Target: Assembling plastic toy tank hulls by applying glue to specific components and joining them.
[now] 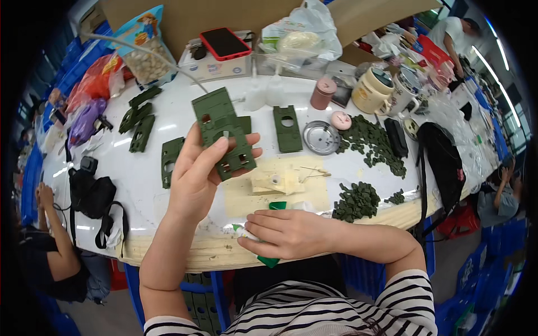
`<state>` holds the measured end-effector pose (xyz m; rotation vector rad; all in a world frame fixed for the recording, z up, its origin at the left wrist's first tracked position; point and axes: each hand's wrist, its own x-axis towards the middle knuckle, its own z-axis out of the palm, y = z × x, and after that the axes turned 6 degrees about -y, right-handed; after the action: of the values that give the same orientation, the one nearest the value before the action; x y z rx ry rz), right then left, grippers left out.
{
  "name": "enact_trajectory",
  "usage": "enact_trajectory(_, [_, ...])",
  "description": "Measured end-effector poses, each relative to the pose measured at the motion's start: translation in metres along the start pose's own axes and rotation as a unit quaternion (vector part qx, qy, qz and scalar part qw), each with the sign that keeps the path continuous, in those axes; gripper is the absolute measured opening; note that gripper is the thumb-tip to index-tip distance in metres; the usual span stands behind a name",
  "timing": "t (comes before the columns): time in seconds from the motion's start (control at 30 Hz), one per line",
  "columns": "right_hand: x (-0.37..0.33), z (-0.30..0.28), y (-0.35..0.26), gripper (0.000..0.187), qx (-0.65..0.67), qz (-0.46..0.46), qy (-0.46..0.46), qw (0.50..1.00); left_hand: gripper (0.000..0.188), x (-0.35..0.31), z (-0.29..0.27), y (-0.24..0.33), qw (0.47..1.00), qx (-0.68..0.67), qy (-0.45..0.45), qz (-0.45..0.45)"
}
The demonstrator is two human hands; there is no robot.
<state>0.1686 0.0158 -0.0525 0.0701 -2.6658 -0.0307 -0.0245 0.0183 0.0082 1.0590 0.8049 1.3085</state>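
My left hand (pixel 196 173) is raised over the table, its thumb and fingers closed on a dark green plastic model vehicle hull (pixel 216 115). The hull is tilted, with rectangular cut-outs and a round hole partly behind my thumb. Low at the front edge, my right hand (pixel 288 232) curls over a small white bottle with a green tip (pixel 240 229); most of the bottle is hidden under the fingers. Green pieces (pixel 277 206) show above and below that hand. Between the hands and the far parts sits a block wrapped in yellowish tape (pixel 274 180), with thin metal tweezers (pixel 315 172) beside it.
Another green hull (pixel 287 130) lies ahead, and several more (pixel 137 120) lie left. Small green parts form piles (pixel 358 201) at right, near a round metal tin (pixel 321 138). Mugs (pixel 372 89), a red-cased phone (pixel 225 43) and bags stand behind. Black bags (pixel 440 168) flank the table's edges.
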Motion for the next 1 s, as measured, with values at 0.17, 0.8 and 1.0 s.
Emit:
enact_trajectory(0.17, [-0.008,0.002,-0.003,0.036,-0.041,0.005,-0.041,0.998,0.038,0.001,0.002,-0.002,0.999,0.034,0.02,0.01])
enact_trajectory(0.8, [0.024,-0.172,-0.066,0.029,0.184,-0.224,0.408,0.865,0.038,0.003,-0.007,-0.002,0.999,0.006,0.035,0.026])
enact_trajectory(1.0, [0.024,-0.17,-0.067,0.032,0.218,-0.204,0.397,0.868,0.041,-0.007,0.007,0.001,1.0,0.023,-0.001,-0.011])
